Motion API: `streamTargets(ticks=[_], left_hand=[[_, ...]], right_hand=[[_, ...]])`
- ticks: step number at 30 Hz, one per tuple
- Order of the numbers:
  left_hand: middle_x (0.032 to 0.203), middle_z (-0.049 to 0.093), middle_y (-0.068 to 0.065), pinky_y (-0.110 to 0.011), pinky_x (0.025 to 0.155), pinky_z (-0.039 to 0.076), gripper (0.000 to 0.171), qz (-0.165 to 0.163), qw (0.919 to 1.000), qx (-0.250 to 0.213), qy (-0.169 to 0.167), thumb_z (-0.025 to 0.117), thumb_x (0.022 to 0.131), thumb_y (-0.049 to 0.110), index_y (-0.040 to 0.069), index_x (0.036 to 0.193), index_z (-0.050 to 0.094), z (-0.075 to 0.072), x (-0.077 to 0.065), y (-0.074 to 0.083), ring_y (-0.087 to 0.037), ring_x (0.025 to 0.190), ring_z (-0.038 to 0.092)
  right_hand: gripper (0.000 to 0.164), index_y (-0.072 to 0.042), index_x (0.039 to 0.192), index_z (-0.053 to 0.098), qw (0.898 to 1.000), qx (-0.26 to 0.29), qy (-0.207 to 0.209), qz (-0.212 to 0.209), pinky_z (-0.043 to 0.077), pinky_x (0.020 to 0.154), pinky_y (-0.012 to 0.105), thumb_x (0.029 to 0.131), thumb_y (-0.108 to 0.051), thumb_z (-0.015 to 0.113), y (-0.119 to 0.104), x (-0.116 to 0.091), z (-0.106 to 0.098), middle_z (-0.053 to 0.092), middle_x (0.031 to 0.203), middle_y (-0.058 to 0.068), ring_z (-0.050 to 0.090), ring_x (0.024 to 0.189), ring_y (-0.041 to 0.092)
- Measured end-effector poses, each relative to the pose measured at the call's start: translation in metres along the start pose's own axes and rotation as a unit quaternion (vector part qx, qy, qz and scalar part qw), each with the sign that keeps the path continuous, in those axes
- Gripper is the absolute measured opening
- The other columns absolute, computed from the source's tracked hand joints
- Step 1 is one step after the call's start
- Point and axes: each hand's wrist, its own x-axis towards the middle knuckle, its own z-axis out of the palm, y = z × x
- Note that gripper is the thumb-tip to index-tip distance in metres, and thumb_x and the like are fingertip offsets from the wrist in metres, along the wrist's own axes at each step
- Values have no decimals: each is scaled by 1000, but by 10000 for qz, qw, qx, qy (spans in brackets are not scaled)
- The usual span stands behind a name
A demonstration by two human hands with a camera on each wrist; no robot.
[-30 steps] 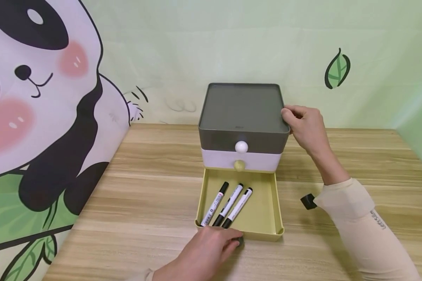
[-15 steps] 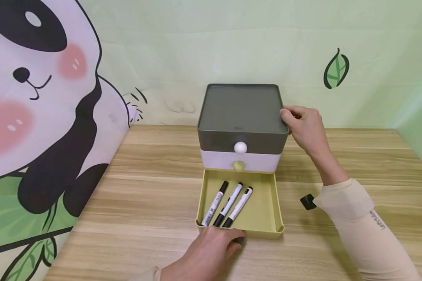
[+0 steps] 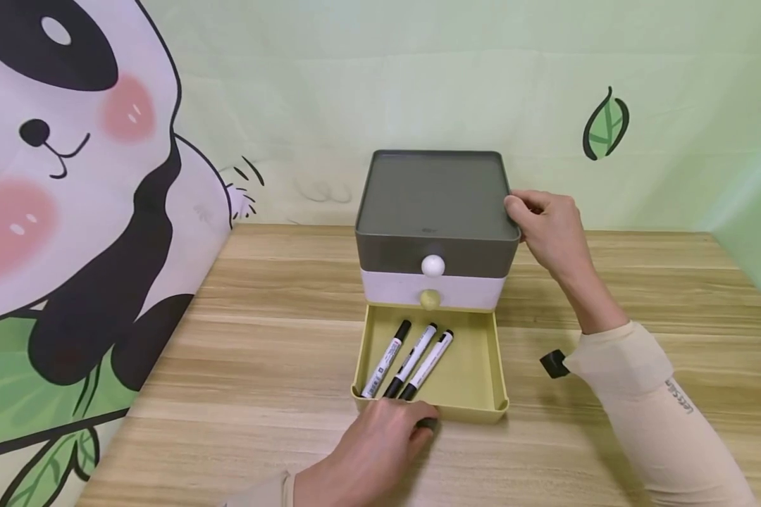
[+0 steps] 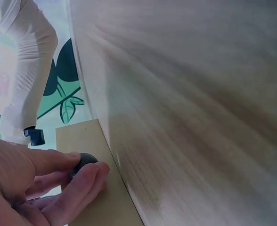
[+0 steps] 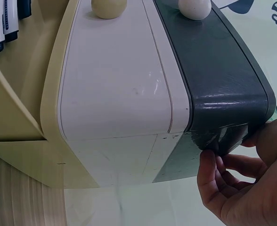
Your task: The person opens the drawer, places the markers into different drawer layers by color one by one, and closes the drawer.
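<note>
A small three-tier drawer box (image 3: 437, 193) stands on the table, dark grey on top, white in the middle, yellow at the bottom. Its yellow bottom drawer (image 3: 472, 370) is pulled out toward me. Inside, on the left half, lie three white markers (image 3: 428, 365) with black ends. My left hand (image 3: 377, 447) is at the drawer's front, pinching its dark round knob (image 4: 85, 161) between thumb and fingers. My right hand (image 3: 553, 229) grips the right side of the grey tier, thumb on the top rim, fingers curled below it in the right wrist view.
The wood-grain table (image 3: 260, 352) spreads around the box. Behind it hangs a pale green cloth (image 3: 444, 84) with a printed panda (image 3: 70, 176) at left. A small black piece (image 3: 554, 363) sits at my right sleeve. Above the drawer are a white knob (image 3: 433, 266) and a yellow knob (image 3: 430, 299).
The yellow drawer has slid slightly inward, away from me, with my left hand on its knob and the markers inside. My right hand has kept its place on the box.
</note>
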Motion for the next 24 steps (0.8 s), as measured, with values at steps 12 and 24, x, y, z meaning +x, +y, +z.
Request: streamTargets(ticks=[12, 24], left_hand=[[82, 71, 6, -12, 62, 47, 11, -99, 9999, -62, 80, 74, 89, 1, 10, 94, 77, -1, 14, -5, 2, 70, 55], [75, 68, 4, -18, 58, 49, 10, -74, 9996, -8, 283, 76, 88, -1, 9, 88, 74, -3, 37, -18, -4, 65, 56]], right_hand=[[37, -2, 124, 75, 10000, -3, -37, 22, 49, 60, 19, 103, -27, 56, 0, 0, 0, 71, 94, 12, 59, 64, 7], [37, -2, 124, 75, 10000, 9, -34, 36, 48, 58, 20, 103, -27, 57, 1, 1, -1, 70, 91, 10, 58, 64, 8]])
